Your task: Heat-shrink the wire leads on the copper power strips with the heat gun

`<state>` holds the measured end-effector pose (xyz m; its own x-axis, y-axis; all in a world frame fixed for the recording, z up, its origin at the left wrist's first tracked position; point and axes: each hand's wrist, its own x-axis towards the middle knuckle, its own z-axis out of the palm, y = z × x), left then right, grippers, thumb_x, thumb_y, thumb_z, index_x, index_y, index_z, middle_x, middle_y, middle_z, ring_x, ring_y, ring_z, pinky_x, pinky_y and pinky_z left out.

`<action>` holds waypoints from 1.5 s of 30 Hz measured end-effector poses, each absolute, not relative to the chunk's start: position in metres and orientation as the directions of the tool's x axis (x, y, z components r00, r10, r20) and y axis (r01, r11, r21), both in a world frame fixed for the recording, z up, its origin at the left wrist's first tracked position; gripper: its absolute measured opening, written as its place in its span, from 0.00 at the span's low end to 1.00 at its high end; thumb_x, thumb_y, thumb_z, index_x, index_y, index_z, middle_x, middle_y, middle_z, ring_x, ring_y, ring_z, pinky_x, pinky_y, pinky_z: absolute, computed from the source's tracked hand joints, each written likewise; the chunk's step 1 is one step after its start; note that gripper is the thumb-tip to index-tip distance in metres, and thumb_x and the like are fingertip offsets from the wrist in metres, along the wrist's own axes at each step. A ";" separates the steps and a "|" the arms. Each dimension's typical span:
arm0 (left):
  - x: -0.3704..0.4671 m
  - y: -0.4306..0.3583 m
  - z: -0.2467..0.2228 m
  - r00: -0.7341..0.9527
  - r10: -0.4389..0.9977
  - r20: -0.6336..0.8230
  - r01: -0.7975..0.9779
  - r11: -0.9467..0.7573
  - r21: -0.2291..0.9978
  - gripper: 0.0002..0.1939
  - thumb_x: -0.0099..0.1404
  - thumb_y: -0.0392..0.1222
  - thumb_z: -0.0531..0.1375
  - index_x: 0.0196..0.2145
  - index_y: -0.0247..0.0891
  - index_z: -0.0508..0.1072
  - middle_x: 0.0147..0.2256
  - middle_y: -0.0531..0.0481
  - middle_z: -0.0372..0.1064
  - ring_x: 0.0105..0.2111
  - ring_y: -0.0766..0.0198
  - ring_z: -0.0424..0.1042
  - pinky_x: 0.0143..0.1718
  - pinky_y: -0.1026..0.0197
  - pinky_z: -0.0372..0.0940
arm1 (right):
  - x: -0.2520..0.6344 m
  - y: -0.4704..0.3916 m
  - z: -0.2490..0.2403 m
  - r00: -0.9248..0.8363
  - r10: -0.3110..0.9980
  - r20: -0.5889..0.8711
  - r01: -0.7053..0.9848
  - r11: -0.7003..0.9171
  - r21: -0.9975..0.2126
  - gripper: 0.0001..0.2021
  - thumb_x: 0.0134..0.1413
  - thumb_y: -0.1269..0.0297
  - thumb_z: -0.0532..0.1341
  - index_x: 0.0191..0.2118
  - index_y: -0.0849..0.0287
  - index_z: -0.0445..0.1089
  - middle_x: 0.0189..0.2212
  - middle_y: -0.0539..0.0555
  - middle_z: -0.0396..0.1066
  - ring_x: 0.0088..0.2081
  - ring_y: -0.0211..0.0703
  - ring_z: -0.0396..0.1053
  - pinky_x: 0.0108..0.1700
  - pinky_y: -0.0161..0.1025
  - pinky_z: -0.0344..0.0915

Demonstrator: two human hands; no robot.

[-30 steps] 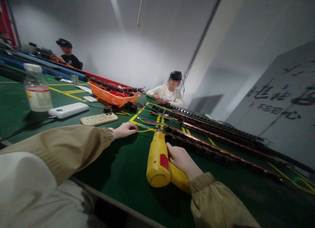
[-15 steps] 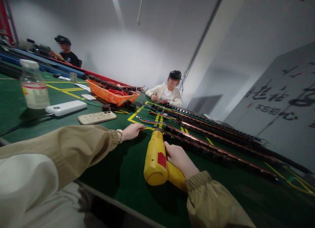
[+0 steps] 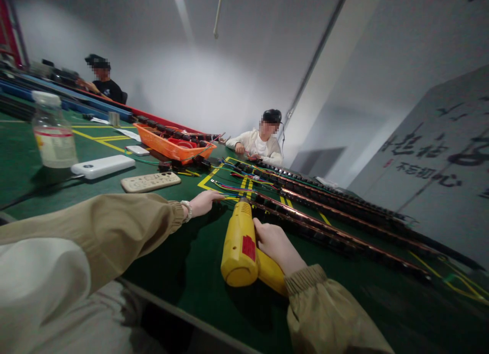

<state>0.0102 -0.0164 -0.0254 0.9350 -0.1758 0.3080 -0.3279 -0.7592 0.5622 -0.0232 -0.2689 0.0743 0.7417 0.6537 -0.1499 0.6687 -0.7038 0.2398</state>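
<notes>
My right hand (image 3: 273, 240) is wrapped round the handle of a yellow heat gun (image 3: 240, 247) with a red patch on its side. The gun's nozzle points away from me, at the near end of a long dark strip with copper-coloured bars (image 3: 305, 220). Thin coloured wires (image 3: 230, 195) come out of that end. My left hand (image 3: 205, 203), with a bracelet at the wrist, pinches the wire ends left of the nozzle. More such strips lie behind, roughly parallel, with loose wires at their left ends.
On the green table (image 3: 168, 272) stand a bottle (image 3: 55, 140), a white power bank (image 3: 103, 167), a phone in a beige case (image 3: 151, 182) and an orange basket (image 3: 168, 144). Two people sit beyond, one (image 3: 262, 142) across the table, another (image 3: 109, 89) far left.
The heat gun and my right hand have shifted slightly to the left. My left hand has barely moved and stays at the wires.
</notes>
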 end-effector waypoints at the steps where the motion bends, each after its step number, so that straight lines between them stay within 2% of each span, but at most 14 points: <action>1: 0.010 -0.016 -0.026 0.935 -0.174 0.308 -0.327 -0.759 0.564 0.31 0.52 0.21 0.44 0.51 0.32 0.71 0.46 0.44 0.68 0.46 0.60 0.66 0.51 0.61 0.59 | -0.024 -0.266 0.074 0.736 0.660 -0.147 0.674 -0.696 0.250 0.11 0.54 0.70 0.52 0.45 0.62 0.61 0.34 0.56 0.71 0.37 0.47 0.70 0.32 0.38 0.52; 5: 0.009 -0.017 -0.028 0.925 -0.153 0.347 -0.345 -0.721 0.601 0.28 0.52 0.22 0.46 0.47 0.32 0.73 0.40 0.43 0.68 0.40 0.62 0.67 0.45 0.61 0.61 | -0.032 -0.245 0.071 0.685 0.715 -0.138 0.721 -0.640 0.263 0.15 0.50 0.72 0.52 0.45 0.62 0.61 0.34 0.56 0.71 0.36 0.47 0.69 0.32 0.38 0.53; 10: 0.010 -0.018 -0.030 0.905 -0.048 0.423 -0.338 -0.684 0.647 0.09 0.56 0.33 0.53 0.31 0.29 0.72 0.32 0.44 0.64 0.31 0.64 0.62 0.35 0.62 0.61 | -0.041 -0.222 0.068 0.615 0.778 -0.128 0.783 -0.583 0.220 0.14 0.48 0.72 0.52 0.44 0.63 0.61 0.32 0.56 0.71 0.34 0.46 0.69 0.31 0.38 0.52; 13: 0.012 -0.014 -0.030 0.899 -0.006 0.438 -0.326 -0.677 0.660 0.10 0.58 0.35 0.51 0.31 0.29 0.71 0.31 0.44 0.62 0.31 0.64 0.61 0.35 0.62 0.61 | -0.043 -0.219 0.068 0.591 0.797 -0.126 0.802 -0.564 0.197 0.15 0.48 0.71 0.52 0.45 0.63 0.61 0.33 0.56 0.70 0.35 0.46 0.69 0.31 0.38 0.52; 18: 0.012 -0.005 -0.031 0.892 0.048 0.450 -0.307 -0.667 0.679 0.15 0.59 0.31 0.47 0.37 0.29 0.73 0.35 0.43 0.63 0.36 0.64 0.64 0.41 0.61 0.62 | -0.043 -0.221 0.070 0.582 0.801 -0.143 0.813 -0.565 0.143 0.15 0.48 0.70 0.52 0.45 0.63 0.61 0.34 0.56 0.70 0.36 0.45 0.68 0.32 0.37 0.51; 25: 0.012 -0.004 -0.034 0.923 0.080 0.377 -0.214 -0.706 0.675 0.13 0.58 0.33 0.53 0.40 0.32 0.71 0.40 0.43 0.63 0.35 0.64 0.65 0.43 0.59 0.63 | -0.038 -0.237 0.073 0.601 0.776 -0.194 0.799 -0.586 0.130 0.16 0.49 0.70 0.52 0.46 0.62 0.60 0.34 0.56 0.70 0.37 0.44 0.68 0.32 0.36 0.50; 30: 0.015 -0.002 -0.037 0.953 0.142 0.269 -0.061 -0.777 0.627 0.19 0.56 0.31 0.53 0.46 0.31 0.69 0.48 0.40 0.61 0.50 0.56 0.62 0.54 0.55 0.57 | -0.026 -0.265 0.072 0.668 0.714 -0.209 0.742 -0.660 0.118 0.14 0.52 0.68 0.52 0.46 0.61 0.60 0.35 0.55 0.69 0.38 0.44 0.67 0.34 0.35 0.50; 34: 0.014 0.001 -0.034 0.979 0.074 0.190 -0.052 -0.810 0.584 0.21 0.59 0.33 0.51 0.51 0.32 0.66 0.52 0.42 0.59 0.53 0.55 0.59 0.56 0.54 0.54 | -0.021 -0.279 0.074 0.732 0.645 -0.218 0.679 -0.715 0.164 0.13 0.55 0.68 0.52 0.47 0.62 0.60 0.37 0.56 0.69 0.39 0.44 0.67 0.36 0.36 0.50; 41: 0.008 0.006 -0.029 0.954 0.107 0.279 -0.071 -0.826 0.559 0.12 0.57 0.35 0.53 0.40 0.34 0.69 0.43 0.43 0.64 0.46 0.55 0.63 0.48 0.54 0.59 | -0.029 -0.272 0.083 0.739 0.634 -0.229 0.674 -0.681 0.287 0.13 0.52 0.73 0.52 0.45 0.63 0.61 0.36 0.56 0.70 0.38 0.45 0.67 0.36 0.38 0.48; 45: 0.011 0.008 -0.032 0.944 0.139 0.298 -0.062 -0.814 0.578 0.09 0.57 0.36 0.54 0.35 0.34 0.70 0.40 0.43 0.63 0.43 0.57 0.64 0.46 0.55 0.59 | -0.033 -0.268 0.086 0.731 0.649 -0.212 0.680 -0.669 0.299 0.13 0.52 0.72 0.51 0.45 0.62 0.61 0.35 0.54 0.70 0.36 0.46 0.67 0.37 0.39 0.49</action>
